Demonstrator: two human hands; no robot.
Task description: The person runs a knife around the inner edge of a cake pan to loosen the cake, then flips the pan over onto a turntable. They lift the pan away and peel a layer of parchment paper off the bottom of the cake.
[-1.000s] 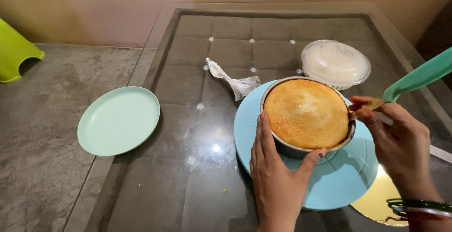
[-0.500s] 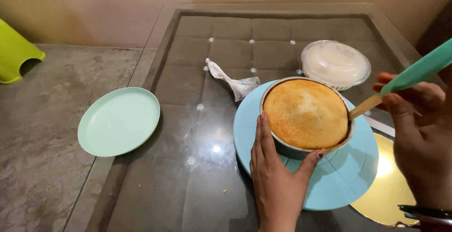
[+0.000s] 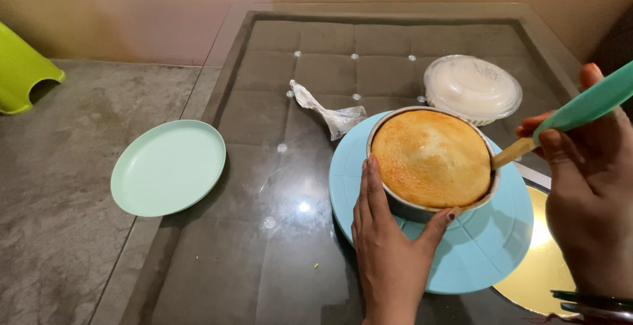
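our left hand [image 3: 389, 246] cups the round grey metal cake tin [image 3: 432, 203] with fingers spread; inside it sits a smooth, golden-brown sponge cake [image 3: 432, 158]. the tin rests on a flat light-blue turntable [image 3: 481, 252]. our right hand [image 3: 587, 186], closed around a teal-handled spatula [image 3: 580, 111], holds its blade at the tin's rim.

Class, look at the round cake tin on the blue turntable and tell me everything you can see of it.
The cake tin is round, shallow and grey metal, filled to the rim with a golden-brown cake. It sits upright on the blue turntable, towards its back. The left hand cups its near wall with thumb and fingers spread. The right hand holds a green-handled tool whose tip meets the tin's right edge.
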